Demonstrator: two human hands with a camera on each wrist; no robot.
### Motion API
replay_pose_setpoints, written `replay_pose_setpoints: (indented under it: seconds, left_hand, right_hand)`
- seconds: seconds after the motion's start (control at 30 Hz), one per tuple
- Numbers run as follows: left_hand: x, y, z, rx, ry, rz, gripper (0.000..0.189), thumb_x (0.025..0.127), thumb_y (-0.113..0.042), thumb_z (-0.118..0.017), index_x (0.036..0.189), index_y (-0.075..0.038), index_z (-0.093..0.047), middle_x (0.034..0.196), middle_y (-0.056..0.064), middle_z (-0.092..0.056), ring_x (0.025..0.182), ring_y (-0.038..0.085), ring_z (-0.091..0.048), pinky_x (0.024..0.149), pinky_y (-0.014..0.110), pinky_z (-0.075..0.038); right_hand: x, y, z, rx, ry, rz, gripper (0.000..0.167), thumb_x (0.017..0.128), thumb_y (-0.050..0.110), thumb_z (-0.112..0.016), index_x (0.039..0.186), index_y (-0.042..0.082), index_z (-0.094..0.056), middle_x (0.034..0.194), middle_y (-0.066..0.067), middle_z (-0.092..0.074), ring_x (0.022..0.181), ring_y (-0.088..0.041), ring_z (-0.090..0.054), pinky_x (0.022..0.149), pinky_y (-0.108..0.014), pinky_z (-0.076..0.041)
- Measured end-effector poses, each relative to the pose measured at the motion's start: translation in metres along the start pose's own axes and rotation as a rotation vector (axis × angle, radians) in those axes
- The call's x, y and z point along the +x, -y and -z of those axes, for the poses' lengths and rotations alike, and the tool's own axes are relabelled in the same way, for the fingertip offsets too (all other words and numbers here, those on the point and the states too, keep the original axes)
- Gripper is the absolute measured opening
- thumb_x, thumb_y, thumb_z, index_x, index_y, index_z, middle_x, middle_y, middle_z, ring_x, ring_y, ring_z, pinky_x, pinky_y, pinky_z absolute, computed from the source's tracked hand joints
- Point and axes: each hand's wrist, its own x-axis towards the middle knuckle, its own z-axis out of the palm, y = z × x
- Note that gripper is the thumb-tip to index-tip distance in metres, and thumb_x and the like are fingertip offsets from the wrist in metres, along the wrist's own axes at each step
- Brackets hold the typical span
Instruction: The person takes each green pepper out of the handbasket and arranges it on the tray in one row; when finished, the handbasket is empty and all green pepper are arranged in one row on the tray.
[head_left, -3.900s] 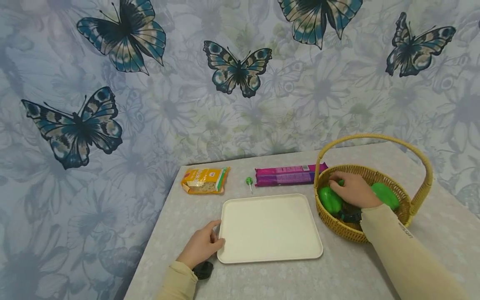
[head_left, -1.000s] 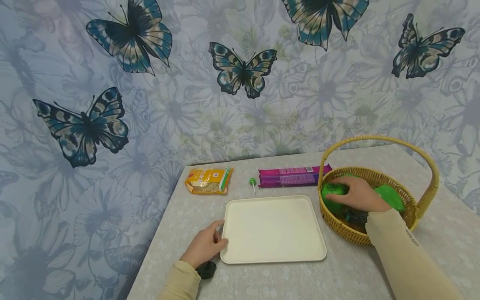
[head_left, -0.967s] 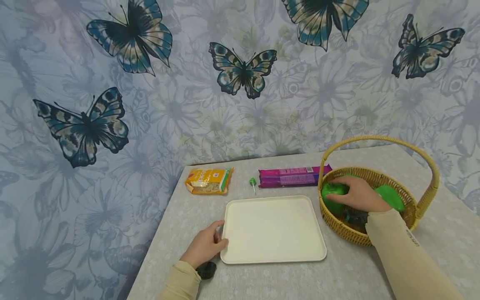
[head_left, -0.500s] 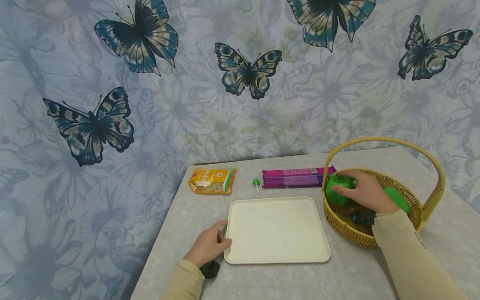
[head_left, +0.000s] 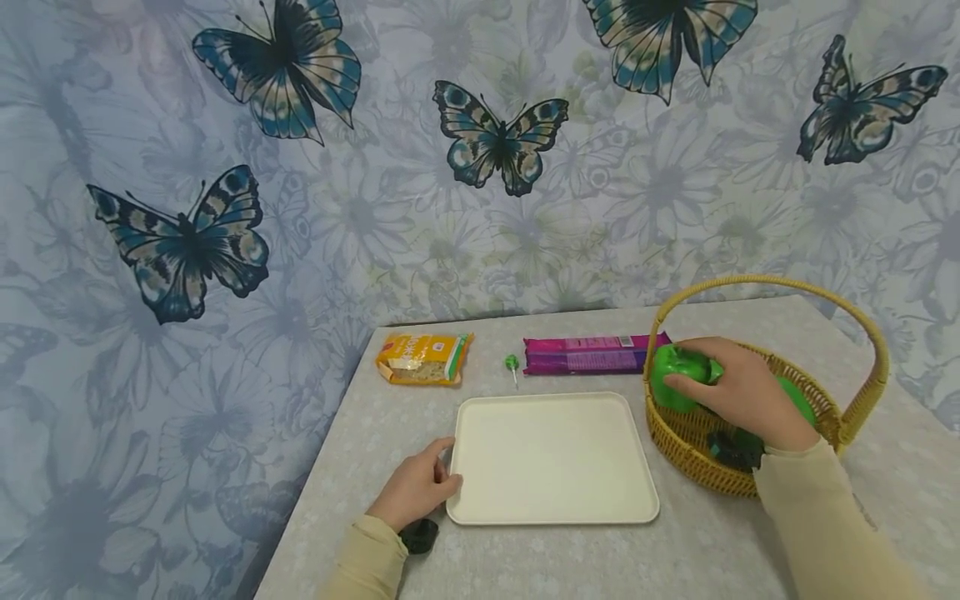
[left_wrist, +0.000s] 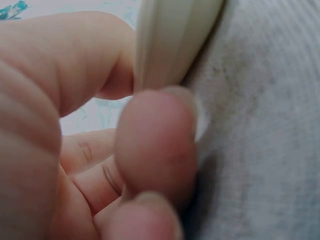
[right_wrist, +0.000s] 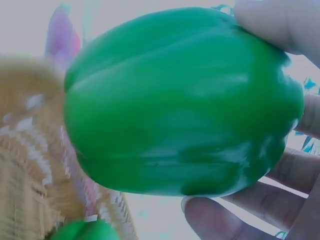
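Observation:
My right hand (head_left: 738,392) grips a glossy green bell pepper (head_left: 667,385) above the left side of a yellow wicker basket (head_left: 693,473). In the right wrist view the bell pepper (right_wrist: 185,105) lies between the thumb and fingers, with the basket's wall blurred behind it. Another green item (head_left: 797,400) shows in the basket, partly hidden by my hand. My left hand (head_left: 412,492) holds the left edge of a cream rectangular tray (head_left: 555,458). Up close in the left wrist view, thumb and finger pinch the tray's edge (left_wrist: 170,45).
Behind the tray lie an orange food packet (head_left: 423,360), a green lollipop (head_left: 512,364) and a long purple package (head_left: 585,356), its right end behind the basket. The basket's tall handle (head_left: 765,279) arches over it. A butterfly-patterned wall (head_left: 480,250) stands at the table's back.
My right hand has reached into the basket, closed around the bell pepper and raised it toward the rim. My left hand keeps its hold on the tray. The head view has shifted slightly.

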Motion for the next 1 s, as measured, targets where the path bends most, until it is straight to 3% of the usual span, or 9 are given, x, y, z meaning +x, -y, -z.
replay_pose_setpoints:
  seconds: [0.13, 0.27, 0.57, 0.83, 1.0]
  left_hand:
    - [0.000, 0.000, 0.001, 0.000, 0.000, -0.001, 0.065, 0.095, -0.027, -0.073, 0.151, -0.006, -0.047, 0.079, -0.004, -0.061, 0.062, 0.012, -0.056, 0.054, 0.028, -0.045]
    - [0.000, 0.000, 0.001, 0.001, 0.007, 0.008, 0.066, 0.094, -0.027, -0.073, 0.151, -0.005, -0.047, 0.079, -0.004, -0.061, 0.063, 0.012, -0.055, 0.054, 0.028, -0.045]
    - [-0.002, -0.003, -0.001, -0.001, -0.007, 0.004, 0.064, 0.094, -0.025, -0.073, 0.150, -0.005, -0.049, 0.079, -0.004, -0.061, 0.062, 0.011, -0.055, 0.054, 0.028, -0.045]
    - [-0.002, -0.001, -0.002, 0.009, -0.012, -0.003, 0.064, 0.094, -0.026, -0.072, 0.150, -0.004, -0.049, 0.077, -0.005, -0.060, 0.062, 0.010, -0.056, 0.054, 0.027, -0.046]
    - [-0.001, -0.003, 0.000, 0.009, -0.013, -0.012, 0.065, 0.094, -0.026, -0.071, 0.150, -0.002, -0.048, 0.076, -0.005, -0.061, 0.061, 0.011, -0.055, 0.054, 0.028, -0.045]
  right_hand:
    - [0.001, 0.019, -0.010, 0.014, -0.016, 0.062, 0.052, 0.090, 0.033, -0.081, 0.133, 0.006, -0.066, 0.127, -0.019, -0.067, 0.099, -0.031, -0.067, 0.072, -0.041, -0.057]
    - [0.006, 0.038, -0.033, 0.040, 0.031, 0.096, 0.053, 0.090, 0.036, -0.080, 0.133, 0.008, -0.066, 0.128, -0.015, -0.067, 0.101, -0.028, -0.067, 0.077, -0.043, -0.057]
    - [0.022, 0.081, -0.112, 0.141, 0.067, 0.239, 0.054, 0.086, 0.035, -0.085, 0.130, 0.009, -0.069, 0.126, -0.009, -0.067, 0.102, -0.020, -0.064, 0.075, -0.032, -0.058]
    - [0.042, 0.120, -0.176, 0.239, 0.062, 0.244, 0.054, 0.087, 0.037, -0.084, 0.133, 0.012, -0.067, 0.130, -0.007, -0.064, 0.099, -0.016, -0.063, 0.072, -0.027, -0.054]
    - [0.061, 0.134, -0.201, 0.253, 0.078, 0.257, 0.055, 0.090, 0.037, -0.081, 0.136, 0.012, -0.065, 0.136, -0.006, -0.063, 0.114, -0.022, -0.064, 0.088, -0.038, -0.057]
